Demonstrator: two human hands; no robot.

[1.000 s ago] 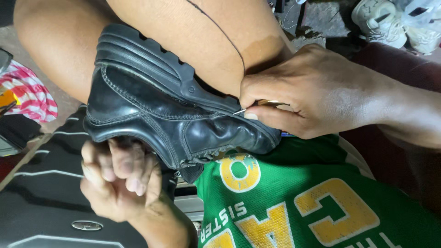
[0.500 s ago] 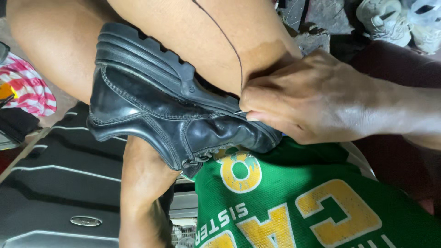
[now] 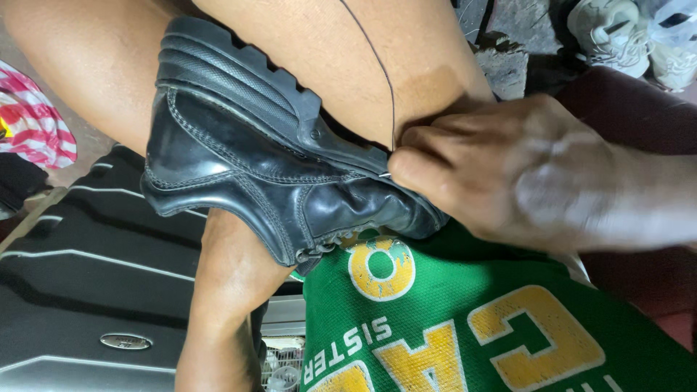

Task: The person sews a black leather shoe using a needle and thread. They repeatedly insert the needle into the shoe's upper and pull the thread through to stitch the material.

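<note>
Black leather shoe (image 3: 247, 174) lies on its side, wedged between the person's bare thighs, chunky lugged sole (image 3: 239, 80) turned up against the upper leg, toe end toward the green jersey (image 3: 465, 319); stitched seams run along the upper and the welt. Right hand (image 3: 523, 174) sits at the toe end by the sole edge, fingertips (image 3: 414, 170) pinched tight on a needle (image 3: 383, 175), of which only a small glint shows at the seam; dark thread (image 3: 377, 65) runs from that pinch up across the thigh. Left hand is hidden; only the forearm (image 3: 225, 290) shows, passing under the shoe, so its grip cannot be told. Pale sneakers (image 3: 617, 33) lie on the floor top right; red-and-white striped cloth (image 3: 29, 120) at left edge; black panel with white lines (image 3: 87, 290) below.
</note>
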